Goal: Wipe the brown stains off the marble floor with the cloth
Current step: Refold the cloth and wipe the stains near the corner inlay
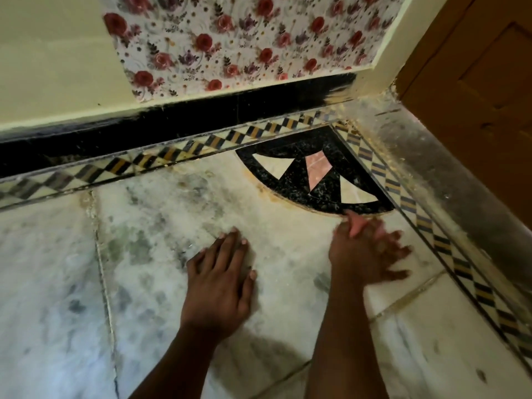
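My left hand point(221, 286) lies flat on the white marble floor point(161, 254), fingers straight and pointing toward the wall. My right hand point(368, 251) is blurred with motion just below the black quarter-circle inlay point(293, 180). Its fingers curl around a small pinkish cloth point(357, 226), only a bit of which shows above the knuckles at the inlay's lower edge. Brown stains point(273, 197) run along the curved rim of the inlay, with fainter brown marks point(184, 184) near the patterned border.
A checkered black-and-yellow border strip point(201, 145) runs along a black skirting point(144, 131) under floral wallpaper point(244, 38). A second border strip point(431, 228) and a dusty ledge point(449, 180) lie on the right below a wooden door point(489, 82). Grey smudges mark the marble.
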Action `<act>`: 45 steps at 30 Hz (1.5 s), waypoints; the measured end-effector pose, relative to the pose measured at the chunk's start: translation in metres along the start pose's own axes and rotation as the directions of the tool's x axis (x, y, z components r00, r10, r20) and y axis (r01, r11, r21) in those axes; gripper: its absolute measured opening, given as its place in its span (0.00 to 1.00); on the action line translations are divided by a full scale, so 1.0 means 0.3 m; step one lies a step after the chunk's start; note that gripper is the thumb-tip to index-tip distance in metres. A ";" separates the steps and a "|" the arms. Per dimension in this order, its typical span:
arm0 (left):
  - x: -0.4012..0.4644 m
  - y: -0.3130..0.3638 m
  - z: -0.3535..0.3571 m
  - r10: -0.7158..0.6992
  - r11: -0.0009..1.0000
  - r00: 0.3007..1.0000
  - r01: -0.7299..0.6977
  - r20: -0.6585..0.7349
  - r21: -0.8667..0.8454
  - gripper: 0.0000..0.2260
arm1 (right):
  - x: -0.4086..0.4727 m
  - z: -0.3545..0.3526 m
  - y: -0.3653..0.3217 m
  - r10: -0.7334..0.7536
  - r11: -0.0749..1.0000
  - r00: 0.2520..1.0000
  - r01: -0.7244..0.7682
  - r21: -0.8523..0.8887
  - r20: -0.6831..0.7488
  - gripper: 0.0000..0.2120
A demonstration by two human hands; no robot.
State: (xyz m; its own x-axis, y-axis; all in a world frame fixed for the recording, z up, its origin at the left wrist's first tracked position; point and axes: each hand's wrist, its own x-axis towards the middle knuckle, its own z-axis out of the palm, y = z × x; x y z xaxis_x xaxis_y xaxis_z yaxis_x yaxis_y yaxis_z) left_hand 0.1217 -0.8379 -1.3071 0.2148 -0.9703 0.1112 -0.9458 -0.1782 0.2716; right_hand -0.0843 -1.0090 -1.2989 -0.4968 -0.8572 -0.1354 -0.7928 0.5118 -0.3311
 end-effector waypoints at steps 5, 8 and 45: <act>-0.001 -0.007 0.002 0.008 1.000 1.000 -0.008 -0.006 -0.003 0.28 | -0.026 0.010 -0.060 -0.611 0.733 0.757 0.651 -0.196 0.229 0.35; 0.000 -0.002 0.008 0.015 1.000 1.000 -0.015 -0.020 -0.007 0.28 | -0.071 -0.070 0.130 -0.726 0.582 0.606 0.793 -0.180 0.325 0.33; 0.012 0.017 -0.024 -0.011 0.999 0.999 0.010 0.039 0.032 0.28 | -0.156 -0.141 0.425 -0.248 0.952 0.965 0.259 -0.162 0.089 0.36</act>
State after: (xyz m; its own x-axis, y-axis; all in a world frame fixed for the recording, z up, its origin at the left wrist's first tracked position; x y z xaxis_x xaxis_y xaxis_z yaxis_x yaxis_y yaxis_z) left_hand 0.1194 -0.8412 -1.2984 0.2156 -0.9739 0.0709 -0.9509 -0.1929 0.2419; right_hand -0.1770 -0.9011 -1.2954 -0.2517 -0.9588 -0.1314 -0.9409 0.2742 -0.1986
